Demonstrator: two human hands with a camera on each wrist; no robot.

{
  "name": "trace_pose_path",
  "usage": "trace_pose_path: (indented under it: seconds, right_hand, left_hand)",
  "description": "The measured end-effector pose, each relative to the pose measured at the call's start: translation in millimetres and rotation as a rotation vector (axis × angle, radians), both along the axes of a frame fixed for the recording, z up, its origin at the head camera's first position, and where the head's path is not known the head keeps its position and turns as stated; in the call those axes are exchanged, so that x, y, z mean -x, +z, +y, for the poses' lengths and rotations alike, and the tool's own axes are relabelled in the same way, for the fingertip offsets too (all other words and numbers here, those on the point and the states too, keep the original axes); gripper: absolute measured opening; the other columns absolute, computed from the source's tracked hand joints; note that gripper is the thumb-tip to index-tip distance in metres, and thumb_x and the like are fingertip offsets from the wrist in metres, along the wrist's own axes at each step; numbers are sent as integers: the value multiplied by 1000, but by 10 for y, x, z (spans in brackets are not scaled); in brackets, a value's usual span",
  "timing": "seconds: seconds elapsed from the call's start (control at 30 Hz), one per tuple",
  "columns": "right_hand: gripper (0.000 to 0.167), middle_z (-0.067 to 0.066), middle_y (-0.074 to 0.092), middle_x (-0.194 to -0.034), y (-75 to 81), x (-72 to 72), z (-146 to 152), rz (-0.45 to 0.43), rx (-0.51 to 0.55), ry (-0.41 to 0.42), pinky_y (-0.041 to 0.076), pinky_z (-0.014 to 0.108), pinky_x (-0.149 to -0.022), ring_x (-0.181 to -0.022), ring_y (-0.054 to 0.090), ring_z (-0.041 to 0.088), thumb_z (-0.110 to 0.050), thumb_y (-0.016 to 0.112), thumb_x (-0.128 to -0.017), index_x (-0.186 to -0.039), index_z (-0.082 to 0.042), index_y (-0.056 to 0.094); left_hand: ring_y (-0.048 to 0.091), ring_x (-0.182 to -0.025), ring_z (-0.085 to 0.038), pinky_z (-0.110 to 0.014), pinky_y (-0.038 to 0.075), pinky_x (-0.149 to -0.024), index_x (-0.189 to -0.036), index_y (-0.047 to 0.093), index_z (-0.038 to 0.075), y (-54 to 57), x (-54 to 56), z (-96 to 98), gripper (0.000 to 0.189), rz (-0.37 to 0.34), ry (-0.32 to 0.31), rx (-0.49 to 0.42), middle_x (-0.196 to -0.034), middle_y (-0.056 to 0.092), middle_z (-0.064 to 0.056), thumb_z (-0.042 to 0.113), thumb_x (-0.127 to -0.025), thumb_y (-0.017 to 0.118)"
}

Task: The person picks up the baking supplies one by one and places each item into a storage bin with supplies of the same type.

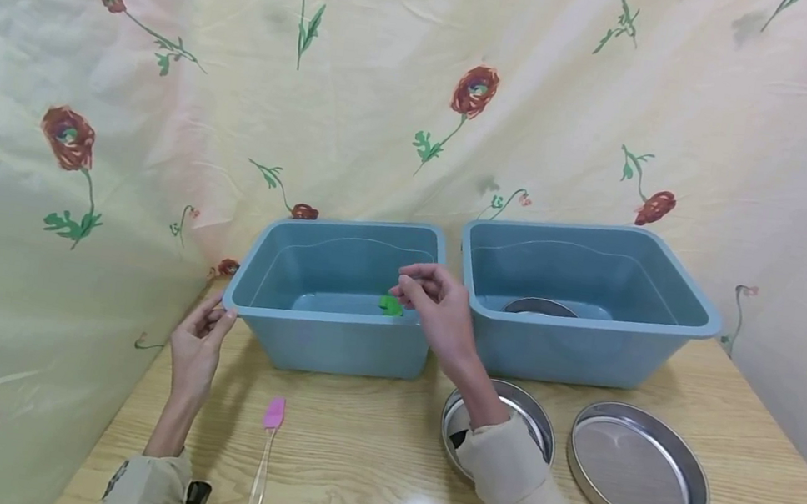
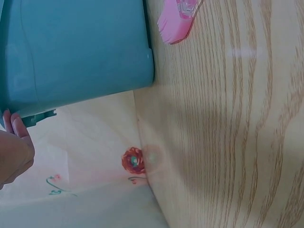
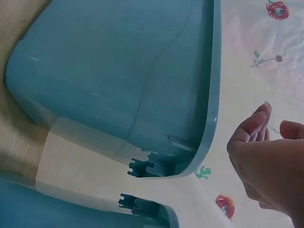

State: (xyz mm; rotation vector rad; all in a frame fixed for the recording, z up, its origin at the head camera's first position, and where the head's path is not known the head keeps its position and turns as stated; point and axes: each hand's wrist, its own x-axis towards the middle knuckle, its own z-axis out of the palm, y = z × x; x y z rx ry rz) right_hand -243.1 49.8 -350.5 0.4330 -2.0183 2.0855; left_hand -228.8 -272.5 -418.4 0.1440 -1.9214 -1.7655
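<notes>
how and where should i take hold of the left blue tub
Probably grip the left blue tub by its flared rim at both short ends, coming from outside: it juts beyond walls that narrow downward. The left hand is at the near left corner; the right end looks tighter, as the right tub stands close.

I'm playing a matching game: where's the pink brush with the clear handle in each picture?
Head: the pink brush lies lower left.
Left wrist: top, just right of centre, partly cut off.
Right wrist: not there.
Shared landmark: the left blue plastic bin, in all three.
</notes>
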Motion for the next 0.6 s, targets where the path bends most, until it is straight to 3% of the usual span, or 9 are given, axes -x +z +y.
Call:
trace_pose_path:
  seconds: [0.4, 0.6]
  right_hand:
    - [18, 16, 70, -100, -179, -161, -30, -26, 14, 23, 57, 29, -88, -93, 68, 25, -1, 63, -102, -116, 9, 63]
    - [15, 17, 68, -100, -277, -261, -60, -30, 24, 58, 57, 30, -89, -93, 68, 22, 0, 63, -102, -113, 9, 62]
  left_hand:
    - [55, -91, -9, -13, 46, -79, -140, 60, -5, 3, -15, 7, 42, -24, 0, 9, -97, 62, 6, 11, -101, 68]
    - [57, -87, -7, -12, 47, -77, -138, 62, -5, 3, -3, 4, 41, -23, 18, 20, -92, 63, 9, 10, -100, 69]
